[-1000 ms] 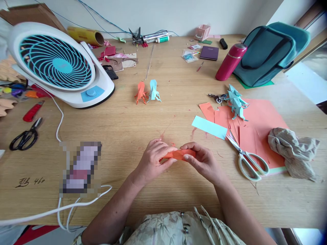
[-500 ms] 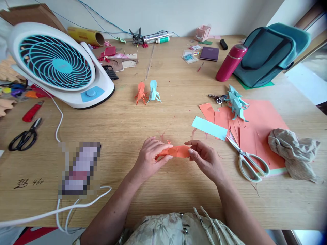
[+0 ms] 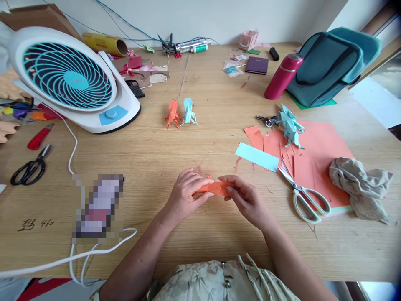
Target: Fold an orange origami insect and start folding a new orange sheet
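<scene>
One view only, worn on the head; it looks forward and down across the bench point(image 3: 200, 142) from close above; the left hand point(image 3: 184, 196) and right hand point(image 3: 247, 200) sit low at the centre of the frame; the wall point(image 3: 219, 16) lines the top edge; the shirt point(image 3: 216, 280) lines the bottom.

Blurred patch point(image 3: 97, 208) on the table point(image 3: 200, 142), 2 ends of the orange paper point(image 3: 216, 188) hidden by the left hand point(image 3: 184, 197) and right hand point(image 3: 247, 200), white cable point(image 3: 106, 249) cut off at the left edge
</scene>
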`<action>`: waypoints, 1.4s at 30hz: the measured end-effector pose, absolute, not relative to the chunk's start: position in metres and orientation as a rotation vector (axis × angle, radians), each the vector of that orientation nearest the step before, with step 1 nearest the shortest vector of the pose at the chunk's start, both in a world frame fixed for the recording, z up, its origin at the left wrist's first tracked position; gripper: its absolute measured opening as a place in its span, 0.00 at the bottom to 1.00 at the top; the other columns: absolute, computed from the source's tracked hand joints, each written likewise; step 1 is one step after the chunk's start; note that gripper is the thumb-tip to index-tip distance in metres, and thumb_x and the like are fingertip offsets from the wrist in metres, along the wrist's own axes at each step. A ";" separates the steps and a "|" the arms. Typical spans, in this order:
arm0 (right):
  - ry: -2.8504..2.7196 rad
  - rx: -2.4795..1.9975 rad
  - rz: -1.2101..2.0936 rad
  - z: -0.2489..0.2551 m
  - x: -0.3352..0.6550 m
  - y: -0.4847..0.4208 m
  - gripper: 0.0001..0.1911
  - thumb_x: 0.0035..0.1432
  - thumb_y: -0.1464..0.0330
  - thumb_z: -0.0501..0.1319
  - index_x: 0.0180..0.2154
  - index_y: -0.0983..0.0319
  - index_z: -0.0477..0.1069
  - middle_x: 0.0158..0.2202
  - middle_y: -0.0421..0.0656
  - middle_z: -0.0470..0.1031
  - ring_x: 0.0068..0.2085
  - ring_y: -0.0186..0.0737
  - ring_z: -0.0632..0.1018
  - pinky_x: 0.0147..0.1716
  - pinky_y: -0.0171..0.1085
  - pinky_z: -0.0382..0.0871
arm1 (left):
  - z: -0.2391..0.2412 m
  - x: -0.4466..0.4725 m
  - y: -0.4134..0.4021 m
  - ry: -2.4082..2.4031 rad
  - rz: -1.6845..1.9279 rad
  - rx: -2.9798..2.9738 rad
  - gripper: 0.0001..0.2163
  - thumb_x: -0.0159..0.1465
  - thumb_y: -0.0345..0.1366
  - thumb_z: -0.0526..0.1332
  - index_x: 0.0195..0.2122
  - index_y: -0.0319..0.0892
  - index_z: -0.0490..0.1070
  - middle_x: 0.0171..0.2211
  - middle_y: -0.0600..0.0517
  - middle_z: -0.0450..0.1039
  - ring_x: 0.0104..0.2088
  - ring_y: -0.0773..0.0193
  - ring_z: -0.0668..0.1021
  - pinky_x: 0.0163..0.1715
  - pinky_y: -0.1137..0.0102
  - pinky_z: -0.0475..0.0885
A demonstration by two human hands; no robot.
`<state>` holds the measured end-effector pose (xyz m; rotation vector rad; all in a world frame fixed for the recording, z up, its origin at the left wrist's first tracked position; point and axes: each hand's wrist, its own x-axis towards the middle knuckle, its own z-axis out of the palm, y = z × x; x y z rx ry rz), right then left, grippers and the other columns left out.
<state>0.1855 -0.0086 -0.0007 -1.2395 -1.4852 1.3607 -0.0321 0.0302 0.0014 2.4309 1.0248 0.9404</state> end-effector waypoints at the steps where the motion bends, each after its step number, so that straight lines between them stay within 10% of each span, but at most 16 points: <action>1: -1.526 -1.254 1.338 0.000 0.185 -0.009 0.15 0.69 0.61 0.55 0.54 0.57 0.69 0.45 0.44 0.77 0.37 0.37 0.79 0.37 0.38 0.74 | 0.001 -0.033 0.030 1.027 0.933 2.433 0.10 0.65 0.35 0.65 0.47 0.44 0.73 0.38 0.51 0.80 0.39 0.61 0.78 0.54 0.57 0.67; 27: -1.828 -1.186 0.933 0.003 0.178 -0.009 0.10 0.65 0.65 0.62 0.47 0.59 0.71 0.40 0.42 0.78 0.39 0.38 0.78 0.40 0.35 0.70 | 0.004 -0.034 0.027 0.936 0.870 2.276 0.14 0.64 0.41 0.66 0.50 0.45 0.70 0.44 0.49 0.79 0.45 0.58 0.78 0.51 0.62 0.70; 42: -1.895 -1.183 0.910 0.002 0.180 -0.008 0.10 0.67 0.62 0.59 0.48 0.58 0.69 0.40 0.45 0.77 0.39 0.42 0.78 0.40 0.38 0.71 | 0.005 -0.041 0.029 0.877 0.887 2.146 0.09 0.66 0.29 0.63 0.47 0.44 0.71 0.43 0.48 0.76 0.45 0.61 0.78 0.46 0.67 0.73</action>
